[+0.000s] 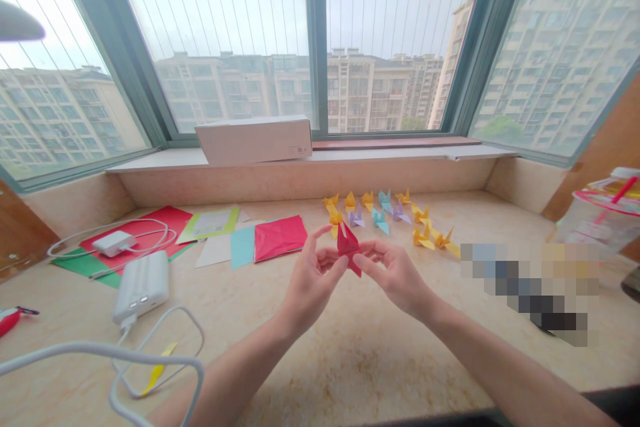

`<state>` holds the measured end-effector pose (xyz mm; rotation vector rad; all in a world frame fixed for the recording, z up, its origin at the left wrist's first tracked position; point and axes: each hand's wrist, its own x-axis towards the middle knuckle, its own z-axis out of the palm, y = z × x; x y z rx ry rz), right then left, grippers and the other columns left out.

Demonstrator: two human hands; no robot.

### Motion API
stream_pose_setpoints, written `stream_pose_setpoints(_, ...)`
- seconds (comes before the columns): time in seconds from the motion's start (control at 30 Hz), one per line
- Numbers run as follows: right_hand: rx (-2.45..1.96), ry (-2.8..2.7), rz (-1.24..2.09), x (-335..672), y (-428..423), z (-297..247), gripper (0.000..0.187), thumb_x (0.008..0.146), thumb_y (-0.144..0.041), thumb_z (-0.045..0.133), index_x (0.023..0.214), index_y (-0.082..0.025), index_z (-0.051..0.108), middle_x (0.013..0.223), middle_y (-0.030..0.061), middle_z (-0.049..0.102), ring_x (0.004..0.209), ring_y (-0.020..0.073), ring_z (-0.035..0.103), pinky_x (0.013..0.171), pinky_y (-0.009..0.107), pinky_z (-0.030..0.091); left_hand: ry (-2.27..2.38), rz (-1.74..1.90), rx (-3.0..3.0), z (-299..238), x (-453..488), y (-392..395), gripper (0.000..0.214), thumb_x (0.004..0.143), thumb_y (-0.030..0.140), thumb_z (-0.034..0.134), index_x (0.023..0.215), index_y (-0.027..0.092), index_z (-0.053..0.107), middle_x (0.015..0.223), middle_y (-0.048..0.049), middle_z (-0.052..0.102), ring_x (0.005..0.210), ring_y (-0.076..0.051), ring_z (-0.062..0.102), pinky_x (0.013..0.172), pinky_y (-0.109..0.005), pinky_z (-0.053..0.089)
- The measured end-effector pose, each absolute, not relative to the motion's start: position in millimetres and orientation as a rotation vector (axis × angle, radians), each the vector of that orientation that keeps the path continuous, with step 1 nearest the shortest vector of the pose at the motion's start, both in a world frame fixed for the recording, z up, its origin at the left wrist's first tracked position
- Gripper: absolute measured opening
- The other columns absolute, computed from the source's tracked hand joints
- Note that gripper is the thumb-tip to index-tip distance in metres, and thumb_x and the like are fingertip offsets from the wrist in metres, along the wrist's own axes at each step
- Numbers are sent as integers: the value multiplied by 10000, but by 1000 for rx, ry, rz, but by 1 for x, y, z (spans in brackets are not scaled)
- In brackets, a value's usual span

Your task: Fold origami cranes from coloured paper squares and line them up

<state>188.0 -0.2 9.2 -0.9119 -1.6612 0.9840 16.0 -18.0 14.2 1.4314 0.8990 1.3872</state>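
Between my two hands is a red folded paper piece (349, 245), with pointed flaps standing up and one point hanging down. My left hand (320, 267) pinches its left side between thumb and fingers, the index finger raised a little. On the right side, my right hand (387, 270) grips the lower edge with thumb and fingertips. Just behind the hands, several small folded paper cranes (380, 220) in yellow, blue and purple stand on the stone counter (320, 367). To the left lies a stack of red paper sheets (280, 238).
Blue and white sheets, a green-yellow packet (210, 223) and red and green paper lie left. A white charger (115, 243), power bank (143, 287) and looping cable (100, 348) are near. A white box (255, 140) stands on the sill; a plastic cup (607, 213) stands right.
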Motion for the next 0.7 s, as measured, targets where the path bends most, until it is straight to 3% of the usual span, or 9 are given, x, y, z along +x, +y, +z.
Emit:
stream_pose_setpoints(0.2, -912, -1649, 956, 187, -2, 9, 259, 875, -421, 659, 947, -181, 724, 883, 77, 767, 830, 225, 687, 779, 373, 509, 925, 1445, 1557, 10, 16, -17, 474, 867, 244, 668, 1271, 226, 421, 906, -35, 734, 832, -175, 713, 818, -327, 546)
stream_pose_setpoints(0.33, -911, -1595, 1022, 188, 1, 6, 289, 864, -449, 669, 931, -172, 722, 888, 87, 768, 843, 233, 696, 788, 376, 521, 936, 1438, 1755, 8, 15, -17, 222, 863, 218, 663, 1069, 199, 582, 996, -62, 724, 873, -177, 707, 810, -312, 573)
stream_pose_setpoints(0.53, -882, -1519, 1151, 189, 2, 8, 323, 827, -483, 696, 887, -166, 703, 894, 86, 771, 834, 220, 704, 791, 362, 526, 943, 1395, 1869, 8, 14, -16, 275, 843, 136, 628, 1116, 169, 636, 1072, -98, 714, 898, -188, 709, 834, -338, 590)
stream_pose_setpoints(0.7, -883, -1500, 1177, 188, 1, 9, 334, 807, -502, 705, 841, -170, 693, 802, 56, 758, 769, 198, 697, 761, 346, 530, 960, 1396, 1866, 9, 14, -17, 156, 840, 143, 623, 988, 157, 670, 986, -85, 727, 879, -187, 710, 823, -324, 589)
